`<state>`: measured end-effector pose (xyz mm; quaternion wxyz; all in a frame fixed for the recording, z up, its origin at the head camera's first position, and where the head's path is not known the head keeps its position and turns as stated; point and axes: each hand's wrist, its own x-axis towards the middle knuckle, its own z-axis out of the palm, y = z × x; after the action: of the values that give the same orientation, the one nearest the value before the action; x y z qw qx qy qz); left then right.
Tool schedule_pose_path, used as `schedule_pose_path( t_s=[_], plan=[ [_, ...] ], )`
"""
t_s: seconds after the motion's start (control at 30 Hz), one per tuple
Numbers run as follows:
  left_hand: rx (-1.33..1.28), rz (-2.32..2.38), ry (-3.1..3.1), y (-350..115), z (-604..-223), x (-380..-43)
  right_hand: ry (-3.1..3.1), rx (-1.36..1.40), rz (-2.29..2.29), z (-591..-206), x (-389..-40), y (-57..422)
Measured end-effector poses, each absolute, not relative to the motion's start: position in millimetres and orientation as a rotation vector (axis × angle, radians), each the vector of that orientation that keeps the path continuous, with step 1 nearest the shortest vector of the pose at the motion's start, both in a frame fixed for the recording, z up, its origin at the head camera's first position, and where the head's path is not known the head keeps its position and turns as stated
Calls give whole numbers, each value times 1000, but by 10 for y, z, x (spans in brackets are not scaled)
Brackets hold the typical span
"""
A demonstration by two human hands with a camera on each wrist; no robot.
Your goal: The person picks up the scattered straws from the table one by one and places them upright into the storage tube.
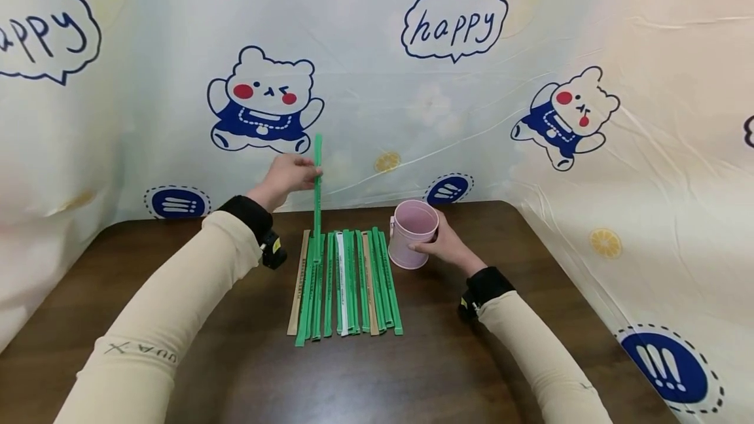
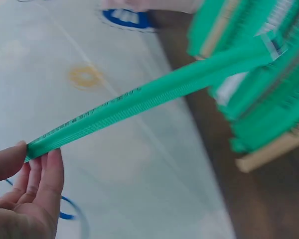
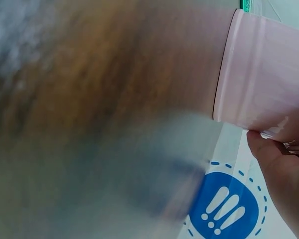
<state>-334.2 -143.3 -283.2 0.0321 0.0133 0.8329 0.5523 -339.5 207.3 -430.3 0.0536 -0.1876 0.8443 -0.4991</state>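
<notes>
Thumb and fingers of my left hand (image 1: 288, 178) (image 2: 35, 194) pinch one end of a long, slim green wrapped packet (image 1: 318, 201) (image 2: 139, 102) with small dark print. It is held nearly upright in the head view, its lower end overlapping a row of similar green packets (image 1: 328, 293) (image 2: 259, 112) on the table. A white packet (image 1: 341, 286) and brown ones (image 1: 370, 286) lie among them. My right hand (image 1: 449, 244) (image 3: 281, 174) grips a small pink bucket (image 1: 403, 241) (image 3: 269, 74) from its right side, near the row's right end. The bucket's mouth faces up.
The brown wooden table (image 1: 247, 358) carries the row near its far edge. A pale printed cloth (image 1: 365, 84) with cartoon bears hangs behind the table and along its right side.
</notes>
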Motion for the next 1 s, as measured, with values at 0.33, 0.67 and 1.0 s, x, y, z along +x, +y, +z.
schedule_pose_path(
  t_s=[0.33, 0.67, 1.0],
  plan=[
    [133, 1988, 2556, -1040, -2255, -3416, 2569, -543, -1489, -4355, -3298, 2072],
    [303, 2196, 2502, -680, -2145, -3446, 2561, -555, -1524, -4309, -3347, 2036],
    [464, 2267, 2345, -244, -2366, -3488, 2556, -561, -1540, -4327, -3323, 2022]
  ],
)
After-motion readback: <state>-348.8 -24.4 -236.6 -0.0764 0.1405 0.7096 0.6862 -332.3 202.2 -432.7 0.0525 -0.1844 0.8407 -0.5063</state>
